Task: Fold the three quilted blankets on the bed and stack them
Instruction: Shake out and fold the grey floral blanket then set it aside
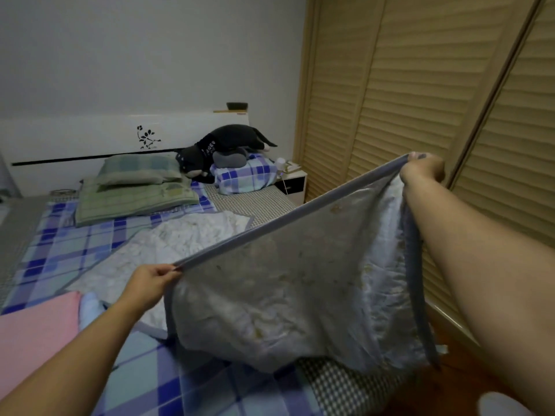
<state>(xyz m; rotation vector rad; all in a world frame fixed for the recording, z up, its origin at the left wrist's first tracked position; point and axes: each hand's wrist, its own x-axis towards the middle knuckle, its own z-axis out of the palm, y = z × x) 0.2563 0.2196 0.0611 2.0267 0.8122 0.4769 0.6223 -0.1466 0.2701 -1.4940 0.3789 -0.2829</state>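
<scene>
- Your left hand [150,280] pinches the grey-bordered blanket [285,280] at lower centre; your right hand [422,169] grips its far corner at upper right.
- The blanket hangs doubled over the bed [60,250]'s near edge.
- Keep the bound edge taut and the corners matched before lowering.
- A second white blanket [168,244] lies flat at mid-frame.

Both arms stretched forward and apart, left hand [149,280] low, right hand [422,169] higher, both hands pinched closed

No readable text; pale print on dark plush toy's [223,142] shirt too blurred to read.
</scene>
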